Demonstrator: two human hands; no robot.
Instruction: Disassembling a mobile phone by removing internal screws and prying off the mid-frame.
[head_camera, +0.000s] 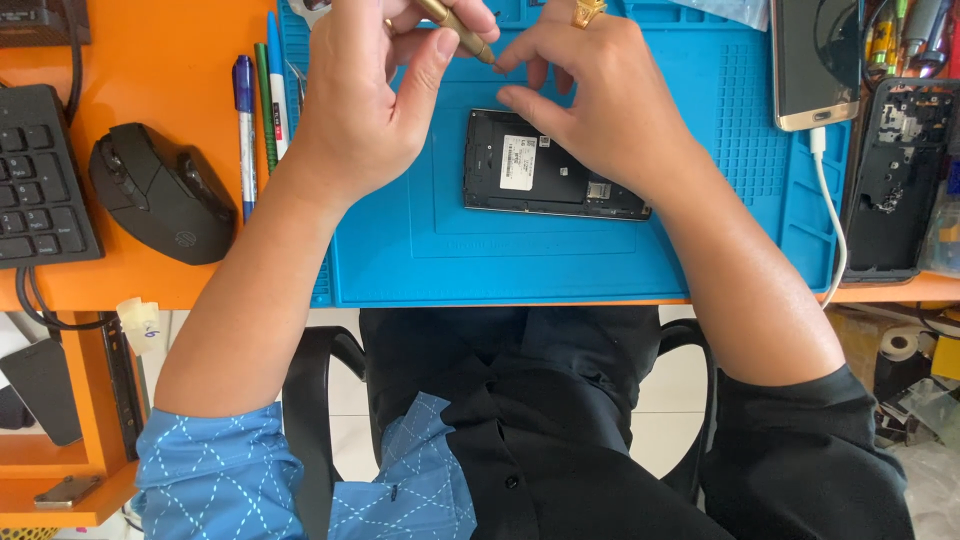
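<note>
Two hands: I see both raised over the blue silicone work mat (420, 260), meeting near its top edge.
Left hand (365, 100): closed around a slim brass-coloured screwdriver (455, 22), thumb and fingers pinching the shaft.
Screwdriver axis: long axis runs diagonally, handle toward upper left, tip pointing down and to the right toward the other hand's fingertips.
Right hand (590, 110): fingers narrowed to a pinch at the tool's tip; I cannot tell whether anything small sits between them. Gold ring on one finger.
Opened phone (535, 165): lies flat on the mat's centre, just under the right hand, long axis left to right, back cover off, dark inner frame exposed.
Label: white upright rectangle with fine dark print, left of the phone's middle; a smaller white patch sits above it to the right.
Mat texture: rubbery, raised ridges and a grid of small cells along the right side.
Desk (150, 60): smooth orange surface.
Pens (258, 110): blue, green and white barrels, parallel along the mat's left edge.
Mouse (160, 190): matte black, left of the pens.
Second phone (815, 60): glossy, gold-edged, upper right, white cable plugged in.
</note>
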